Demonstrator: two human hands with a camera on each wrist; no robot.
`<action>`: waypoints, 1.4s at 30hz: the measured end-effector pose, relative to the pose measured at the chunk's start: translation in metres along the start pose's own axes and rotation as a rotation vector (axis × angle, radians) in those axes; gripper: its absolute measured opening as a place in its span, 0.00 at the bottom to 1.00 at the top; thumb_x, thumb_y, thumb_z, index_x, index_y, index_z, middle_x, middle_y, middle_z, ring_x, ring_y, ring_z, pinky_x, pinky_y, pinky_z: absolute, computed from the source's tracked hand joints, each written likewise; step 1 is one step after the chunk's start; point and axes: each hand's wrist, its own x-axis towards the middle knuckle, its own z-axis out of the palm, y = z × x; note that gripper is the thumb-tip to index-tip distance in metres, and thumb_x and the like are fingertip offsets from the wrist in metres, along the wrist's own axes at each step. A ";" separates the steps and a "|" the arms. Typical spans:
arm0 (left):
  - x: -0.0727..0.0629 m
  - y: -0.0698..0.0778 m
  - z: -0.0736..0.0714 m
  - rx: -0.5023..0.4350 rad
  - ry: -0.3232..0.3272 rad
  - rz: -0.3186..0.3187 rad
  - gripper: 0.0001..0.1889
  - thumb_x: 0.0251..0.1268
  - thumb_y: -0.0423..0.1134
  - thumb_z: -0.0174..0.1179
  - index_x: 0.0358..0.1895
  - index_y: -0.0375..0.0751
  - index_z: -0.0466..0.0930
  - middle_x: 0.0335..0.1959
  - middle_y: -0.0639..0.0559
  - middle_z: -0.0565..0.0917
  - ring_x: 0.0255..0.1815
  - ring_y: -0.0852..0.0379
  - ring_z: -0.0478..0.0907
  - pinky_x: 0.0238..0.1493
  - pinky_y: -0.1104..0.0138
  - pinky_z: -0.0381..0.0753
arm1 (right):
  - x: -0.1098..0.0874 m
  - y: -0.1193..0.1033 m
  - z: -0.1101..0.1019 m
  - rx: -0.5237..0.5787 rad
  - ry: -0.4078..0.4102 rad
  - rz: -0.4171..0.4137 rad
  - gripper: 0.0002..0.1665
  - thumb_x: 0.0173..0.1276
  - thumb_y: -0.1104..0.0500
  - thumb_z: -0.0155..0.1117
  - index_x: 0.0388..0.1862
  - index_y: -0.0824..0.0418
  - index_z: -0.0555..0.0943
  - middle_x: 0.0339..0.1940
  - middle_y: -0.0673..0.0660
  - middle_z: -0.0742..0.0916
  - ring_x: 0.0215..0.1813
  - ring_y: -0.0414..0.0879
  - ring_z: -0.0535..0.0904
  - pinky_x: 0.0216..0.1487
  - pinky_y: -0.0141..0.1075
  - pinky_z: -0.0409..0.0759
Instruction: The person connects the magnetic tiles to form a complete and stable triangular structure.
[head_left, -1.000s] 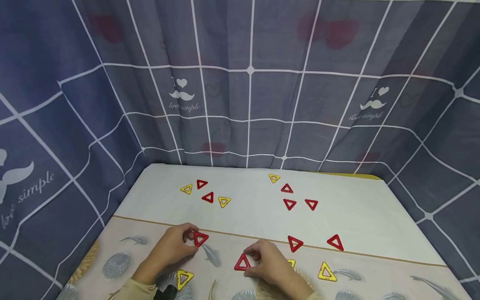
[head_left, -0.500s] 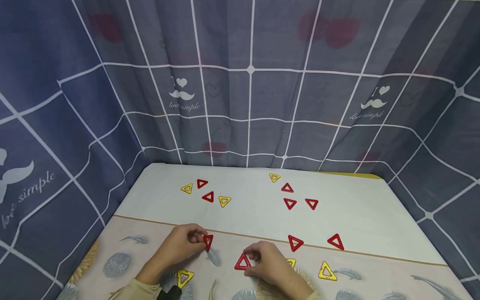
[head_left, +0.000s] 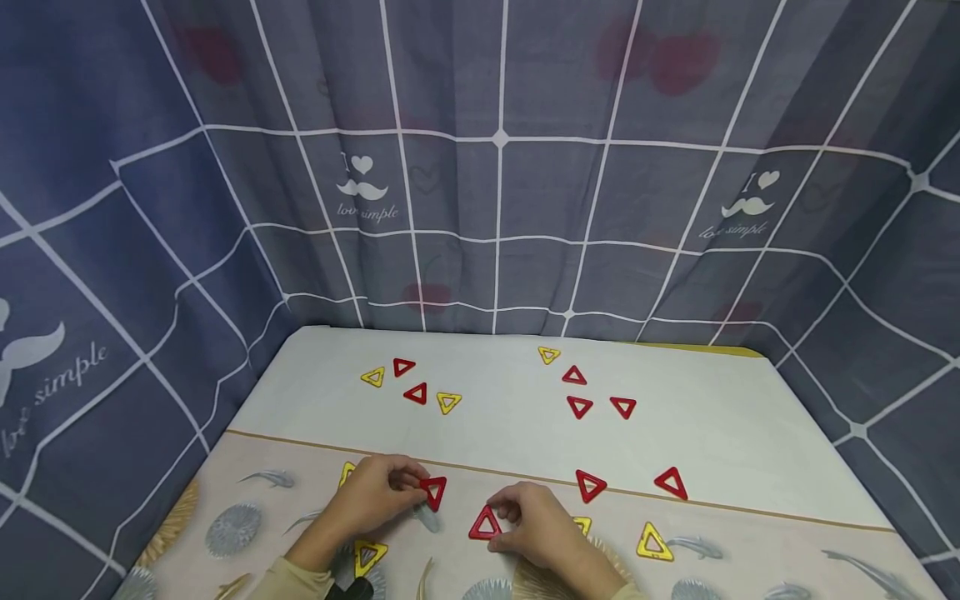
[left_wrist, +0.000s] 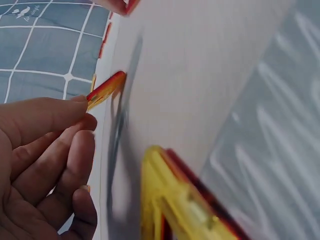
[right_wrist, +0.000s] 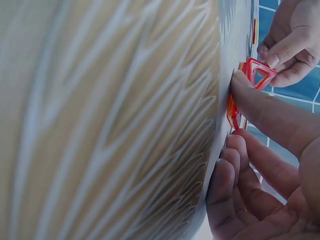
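In the head view, my left hand (head_left: pixel 384 493) pinches a red triangle frame (head_left: pixel 440 493) between thumb and fingers, tilted and lifted just off the cloth. Its side in the left wrist view shows a red layer over a yellow one (left_wrist: pixel 107 90). To the right, my right hand (head_left: pixel 534 527) grips the edge of another red triangle (head_left: pixel 483 536), which lies at the table surface. A small gap separates the two triangles in the head view. One yellow triangle (head_left: pixel 359 558) is beside my left wrist, and another (head_left: pixel 346 473) peeks out behind that hand.
Two red triangles (head_left: pixel 590 498) (head_left: pixel 671 483) and a yellow one (head_left: pixel 655 556) lie to the right; another yellow piece (head_left: pixel 583 523) is partly hidden by my right hand. Several red and yellow triangles sit farther back on the white table (head_left: pixel 495 417). A checked curtain (head_left: pixel 465 208) encloses the table.
My left hand has moved right toward the right hand, turning its red triangle on the way. A yellow triangle behind the left hand has come into view. The right hand stays still.
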 end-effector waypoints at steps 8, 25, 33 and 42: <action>-0.003 0.009 0.001 -0.004 0.025 0.011 0.08 0.57 0.34 0.74 0.39 0.46 0.87 0.28 0.61 0.81 0.31 0.59 0.78 0.32 0.68 0.79 | 0.000 -0.002 -0.001 0.006 0.006 -0.009 0.22 0.47 0.64 0.84 0.43 0.64 0.87 0.30 0.47 0.80 0.34 0.40 0.74 0.37 0.34 0.76; -0.003 0.024 0.017 -0.052 -0.066 0.094 0.06 0.56 0.33 0.73 0.36 0.44 0.88 0.25 0.61 0.80 0.28 0.62 0.77 0.29 0.69 0.77 | 0.000 0.003 0.003 0.048 0.035 -0.079 0.21 0.44 0.66 0.85 0.40 0.62 0.88 0.25 0.46 0.81 0.29 0.37 0.75 0.31 0.32 0.75; -0.003 0.028 0.024 -0.106 -0.111 0.092 0.06 0.56 0.32 0.72 0.38 0.43 0.88 0.30 0.61 0.85 0.32 0.63 0.82 0.35 0.68 0.80 | 0.001 0.001 0.000 0.045 0.020 -0.050 0.20 0.46 0.65 0.85 0.40 0.62 0.88 0.25 0.46 0.80 0.28 0.36 0.73 0.31 0.32 0.75; -0.001 0.027 0.031 -0.117 -0.111 0.125 0.06 0.56 0.31 0.71 0.37 0.42 0.88 0.30 0.61 0.86 0.32 0.65 0.83 0.36 0.69 0.81 | 0.001 0.002 0.001 0.042 0.025 -0.066 0.18 0.47 0.65 0.84 0.39 0.62 0.88 0.24 0.45 0.80 0.28 0.34 0.73 0.30 0.31 0.74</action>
